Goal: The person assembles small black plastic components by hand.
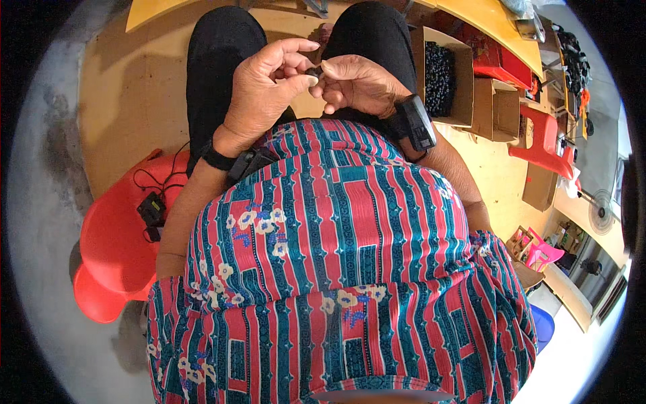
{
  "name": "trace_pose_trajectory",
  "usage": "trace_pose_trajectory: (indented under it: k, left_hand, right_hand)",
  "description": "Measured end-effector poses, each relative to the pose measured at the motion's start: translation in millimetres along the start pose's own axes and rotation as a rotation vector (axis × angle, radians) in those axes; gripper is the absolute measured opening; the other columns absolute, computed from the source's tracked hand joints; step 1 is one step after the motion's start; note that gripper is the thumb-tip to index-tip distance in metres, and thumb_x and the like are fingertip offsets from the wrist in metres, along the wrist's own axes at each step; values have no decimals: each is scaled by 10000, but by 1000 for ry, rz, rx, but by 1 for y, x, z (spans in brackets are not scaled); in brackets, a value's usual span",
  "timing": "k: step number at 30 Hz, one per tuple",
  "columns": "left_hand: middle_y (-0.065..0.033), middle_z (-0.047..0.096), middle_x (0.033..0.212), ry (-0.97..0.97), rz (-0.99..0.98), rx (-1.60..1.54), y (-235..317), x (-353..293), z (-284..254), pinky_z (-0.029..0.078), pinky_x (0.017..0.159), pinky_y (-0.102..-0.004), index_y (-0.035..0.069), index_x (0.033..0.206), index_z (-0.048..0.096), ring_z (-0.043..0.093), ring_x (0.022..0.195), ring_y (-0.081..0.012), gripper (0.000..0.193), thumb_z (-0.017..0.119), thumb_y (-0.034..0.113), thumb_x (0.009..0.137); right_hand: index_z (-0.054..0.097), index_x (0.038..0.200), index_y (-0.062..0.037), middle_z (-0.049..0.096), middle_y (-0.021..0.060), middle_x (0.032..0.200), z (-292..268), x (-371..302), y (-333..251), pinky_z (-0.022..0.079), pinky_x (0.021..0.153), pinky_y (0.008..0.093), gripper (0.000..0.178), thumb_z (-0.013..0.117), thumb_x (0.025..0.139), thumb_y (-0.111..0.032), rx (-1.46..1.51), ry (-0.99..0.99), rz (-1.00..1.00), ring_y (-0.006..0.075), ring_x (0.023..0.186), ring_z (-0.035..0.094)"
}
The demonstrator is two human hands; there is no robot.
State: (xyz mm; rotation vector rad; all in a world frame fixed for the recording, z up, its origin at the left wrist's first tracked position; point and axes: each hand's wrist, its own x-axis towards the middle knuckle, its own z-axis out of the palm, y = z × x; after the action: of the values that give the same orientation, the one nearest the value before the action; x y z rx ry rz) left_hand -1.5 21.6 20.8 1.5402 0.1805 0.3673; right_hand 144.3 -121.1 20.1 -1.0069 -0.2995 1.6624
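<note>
Both hands raised over lap: left hand (pixel 269 84) & right hand (pixel 353 84) pinching small black part (pixel 314 70).

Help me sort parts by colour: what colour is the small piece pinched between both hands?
Black, as the head view shows: the small piece sits between both hands' fingertips.

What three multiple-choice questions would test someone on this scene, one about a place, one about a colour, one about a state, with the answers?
1. Where is the open cardboard box of small dark parts?
A. beside the person's right leg
B. on the red chair
C. on the person's lap

2. What colour is the chair at the person's left?
A. blue
B. red
C. green

3. How is the small dark part held?
A. lying on the floor
B. in one closed fist
C. pinched between both hands

Answers:
A, the box sits right of the leg.
B, the chair is red.
C, left hand and right hand meet on the part.
</note>
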Motion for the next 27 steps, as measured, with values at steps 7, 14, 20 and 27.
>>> trace_pose_trajectory:
  k: [7,14,20,27]
  left_hand:
    - [-1,610,876,-8,31,7,5,0,1,486,721,-190,41,1164,565,571,787,-48,414,630,-78,773]
    - [-9,617,897,24,46,32,2,0,0,484,719,-191,41,1148,580,561,785,-45,402,630,-82,769]
    - [1,611,866,46,87,122,-1,-1,0,480,708,-186,41,1136,587,551,764,-42,392,635,-79,766]
    - [2,624,852,49,110,94,2,-2,0,478,692,-184,56,1093,617,558,753,-45,367,661,-60,748]
  right_hand:
    - [622,952,-4,641,87,876,-2,-2,-4,551,686,348,322,599,885,-318,-99,-21,-50,106,662,584]
    - [617,922,7,624,69,826,10,0,0,552,650,354,320,585,895,-310,-63,43,-91,110,603,566]
    - [591,978,11,590,43,815,6,2,1,545,657,316,322,583,894,-300,-109,-32,-112,134,709,597]
    - [581,1022,6,576,23,811,15,-2,3,535,669,318,320,548,916,-294,-102,17,-152,129,714,581]
